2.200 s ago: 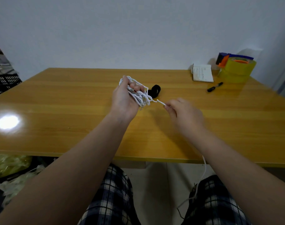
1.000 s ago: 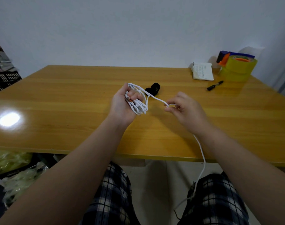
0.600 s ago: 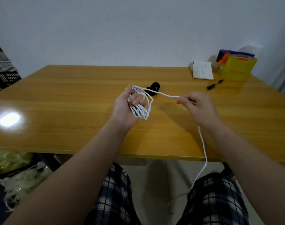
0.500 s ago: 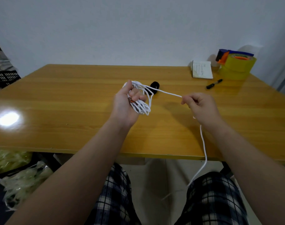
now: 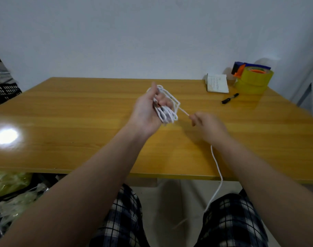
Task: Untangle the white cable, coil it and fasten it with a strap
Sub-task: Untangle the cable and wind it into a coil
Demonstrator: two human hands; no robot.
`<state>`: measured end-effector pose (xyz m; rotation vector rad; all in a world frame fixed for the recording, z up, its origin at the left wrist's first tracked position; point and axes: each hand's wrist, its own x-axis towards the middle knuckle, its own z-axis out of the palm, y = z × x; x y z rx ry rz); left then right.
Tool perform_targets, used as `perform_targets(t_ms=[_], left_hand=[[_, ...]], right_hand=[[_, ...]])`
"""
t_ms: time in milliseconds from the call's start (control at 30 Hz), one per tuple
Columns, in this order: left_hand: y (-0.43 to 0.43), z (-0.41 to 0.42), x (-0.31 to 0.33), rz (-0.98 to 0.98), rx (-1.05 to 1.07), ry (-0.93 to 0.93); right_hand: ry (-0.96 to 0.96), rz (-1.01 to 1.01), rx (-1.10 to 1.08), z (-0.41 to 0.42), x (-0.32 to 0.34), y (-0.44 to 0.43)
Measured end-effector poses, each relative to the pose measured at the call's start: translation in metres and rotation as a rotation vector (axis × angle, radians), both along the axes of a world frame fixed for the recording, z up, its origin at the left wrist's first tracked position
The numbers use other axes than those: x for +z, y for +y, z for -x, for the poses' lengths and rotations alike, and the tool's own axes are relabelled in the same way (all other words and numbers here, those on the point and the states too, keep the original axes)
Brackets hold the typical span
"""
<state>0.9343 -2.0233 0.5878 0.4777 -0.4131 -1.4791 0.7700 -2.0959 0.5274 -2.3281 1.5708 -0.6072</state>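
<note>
Coiling under way
Left hand gripped limp, light white cable loops; right hand apparently pinched the free run — proper hold.

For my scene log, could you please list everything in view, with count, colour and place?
cable: one, white, coiled in the left hand, running to the right hand, tail hanging past the table's near edge
table: one, yellow-brown, centre
notepad: one, white, table's far right
marker: one, black, just nearer than the notepad
tape rolls: apparently two stacked, yellow, far right corner
dispenser: one, blue and orange, at the rolls' top
crate: one, black, left of the table
bags: several, greenish, under the table's left
shorts: one pair, dark plaid, bottom
left hand: grips the coil
right hand: pinches the cable
</note>
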Motion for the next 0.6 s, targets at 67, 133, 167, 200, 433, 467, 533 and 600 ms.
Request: perform_targets(t_ms=[67, 133, 167, 200, 433, 467, 533, 600], left_hand=[[-0.007, -0.014, 0.004, -0.028, 0.125, -0.006], [-0.011, -0.022, 0.005, -0.049, 0.190, 0.005], [-0.013, -0.022, 0.005, -0.063, 0.235, -0.020], [-0.015, -0.022, 0.004, -0.083, 0.295, -0.087], [-0.022, -0.018, -0.035, -0.182, 0.474, -0.817], [-0.020, -0.017, -0.036, -0.179, 0.474, -0.941], [-0.015, -0.016, -0.036, -0.132, 0.402, -1.149], [-0.008, -0.015, -0.036, -0.080, 0.303, -1.286]], right_hand=[[0.029, -0.088, 0.208, -0.002, -0.005, 0.008], [0.141, -0.175, 0.354, -0.005, -0.004, 0.020], [0.219, -0.174, 0.393, -0.007, -0.003, 0.027], [0.293, -0.133, 0.426, -0.011, 0.000, 0.033], [0.414, 0.240, 0.535, -0.021, 0.036, 0.056], [0.334, 0.147, 0.531, -0.021, 0.039, 0.057], [0.133, -0.042, 0.541, -0.019, 0.040, 0.059], [0.035, -0.062, 0.553, -0.018, 0.038, 0.057]])
